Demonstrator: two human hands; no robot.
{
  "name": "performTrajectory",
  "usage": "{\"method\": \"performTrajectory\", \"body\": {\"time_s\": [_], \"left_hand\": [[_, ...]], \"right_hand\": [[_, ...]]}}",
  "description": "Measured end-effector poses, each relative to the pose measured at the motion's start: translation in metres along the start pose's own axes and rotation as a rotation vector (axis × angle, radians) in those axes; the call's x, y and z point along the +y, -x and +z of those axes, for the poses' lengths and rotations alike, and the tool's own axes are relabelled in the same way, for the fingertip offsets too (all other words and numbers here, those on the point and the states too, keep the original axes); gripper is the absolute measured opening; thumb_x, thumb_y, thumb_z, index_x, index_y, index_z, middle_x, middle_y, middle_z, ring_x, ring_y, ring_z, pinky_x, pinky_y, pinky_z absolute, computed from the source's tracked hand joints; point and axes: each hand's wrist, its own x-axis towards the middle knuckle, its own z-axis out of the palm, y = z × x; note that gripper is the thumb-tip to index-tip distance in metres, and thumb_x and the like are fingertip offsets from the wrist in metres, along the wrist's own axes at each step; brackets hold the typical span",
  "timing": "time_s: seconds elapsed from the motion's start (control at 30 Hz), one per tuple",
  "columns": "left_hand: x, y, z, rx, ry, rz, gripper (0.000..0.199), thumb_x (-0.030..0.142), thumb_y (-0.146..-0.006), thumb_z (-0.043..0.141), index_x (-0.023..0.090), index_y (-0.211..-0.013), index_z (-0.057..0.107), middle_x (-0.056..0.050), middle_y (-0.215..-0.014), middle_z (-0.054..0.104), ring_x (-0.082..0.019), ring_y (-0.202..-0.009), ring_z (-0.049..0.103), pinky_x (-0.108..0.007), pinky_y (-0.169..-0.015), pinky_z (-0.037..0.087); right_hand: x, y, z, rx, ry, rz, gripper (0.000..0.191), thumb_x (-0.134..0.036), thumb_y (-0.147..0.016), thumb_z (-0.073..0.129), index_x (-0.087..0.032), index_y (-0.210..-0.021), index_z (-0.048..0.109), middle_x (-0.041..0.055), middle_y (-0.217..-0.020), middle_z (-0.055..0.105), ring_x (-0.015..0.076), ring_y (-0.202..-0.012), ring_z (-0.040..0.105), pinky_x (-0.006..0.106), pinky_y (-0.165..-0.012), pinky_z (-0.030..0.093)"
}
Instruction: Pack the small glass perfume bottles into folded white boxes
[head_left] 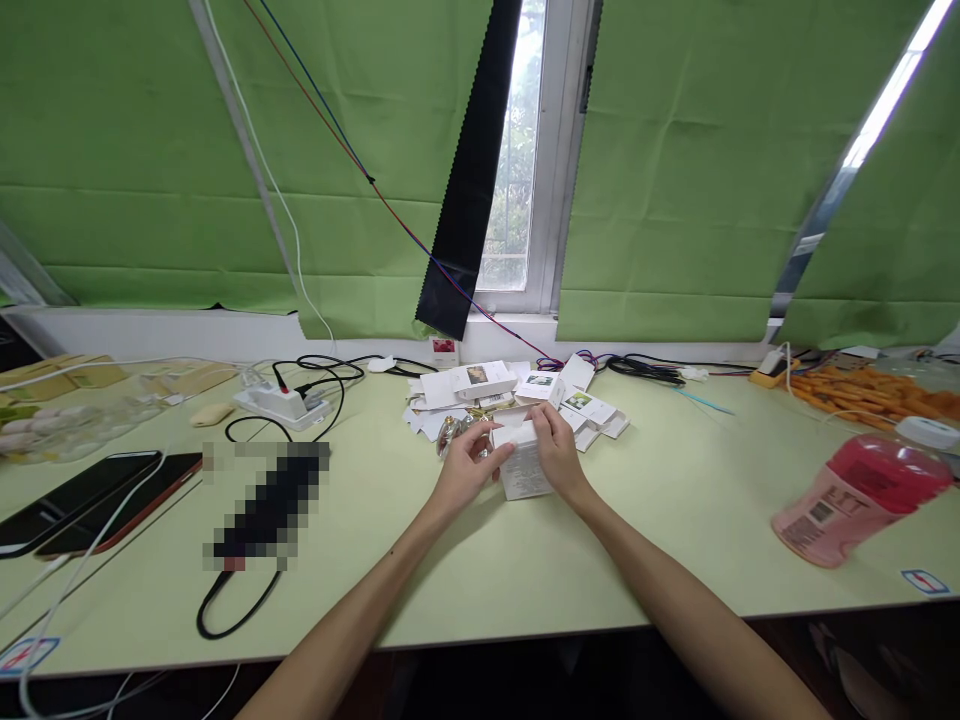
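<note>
Between my two hands, a small white carton with fine grey print stands over the middle of the table. My left hand grips its left side near the upper edge, thumb on the front. On the right, my right hand has its fingers curled over the top corner of the same carton. Just behind lies a pile of flattened and folded white boxes with small pictures on them. Several shiny metallic-looking items sit beside my left fingers, partly hidden.
A pink-labelled bottle leans at the right. Phones and a blurred-out black device with a cable loop lie left. A power strip and black cables run along the back, near orange pieces.
</note>
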Motion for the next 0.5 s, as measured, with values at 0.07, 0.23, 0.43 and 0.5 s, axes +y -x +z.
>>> {"method": "performTrajectory", "body": {"time_s": [0.07,0.23,0.43,0.5], "left_hand": [[-0.0030,-0.0007,-0.0004,0.027,-0.022,-0.006,0.045,0.048,-0.077,0.078,0.017,-0.106,0.065,0.002,-0.075,0.056,-0.010,-0.052,0.051,-0.025,-0.049,0.047],[-0.0064,-0.0009,-0.0015,0.059,-0.061,0.013,0.044,0.048,-0.077,0.078,0.019,-0.107,0.065,0.002,-0.075,0.056,-0.009,-0.051,0.049,-0.024,-0.047,0.046],[-0.0016,-0.0009,0.0004,0.050,-0.005,0.105,0.040,0.043,-0.074,0.081,0.021,-0.104,0.066,-0.002,-0.093,0.057,-0.010,-0.063,0.051,-0.021,-0.046,0.048],[0.0006,-0.0010,0.0005,0.025,0.038,0.123,0.036,0.042,-0.074,0.081,0.021,-0.100,0.067,-0.004,-0.100,0.056,-0.011,-0.069,0.052,-0.021,-0.047,0.049]], "right_hand": [[-0.0015,0.0004,0.0000,-0.012,0.005,-0.025,0.027,-0.042,-0.097,0.046,-0.023,-0.078,0.050,-0.0025,-0.071,0.050,0.0162,-0.068,0.048,0.028,-0.066,0.038],[-0.0044,0.0019,0.0008,-0.007,0.046,-0.074,0.021,-0.041,-0.091,0.056,-0.022,-0.081,0.053,-0.0009,-0.075,0.056,0.0179,-0.074,0.052,0.029,-0.069,0.040],[-0.0041,0.0019,0.0014,-0.030,0.012,-0.084,0.025,-0.043,-0.094,0.053,-0.022,-0.080,0.055,0.0000,-0.075,0.058,0.0187,-0.075,0.055,0.030,-0.072,0.043],[-0.0048,0.0014,0.0005,-0.039,-0.021,-0.065,0.031,-0.046,-0.098,0.046,-0.022,-0.081,0.058,0.0013,-0.079,0.061,0.0193,-0.079,0.057,0.030,-0.075,0.044]]}}
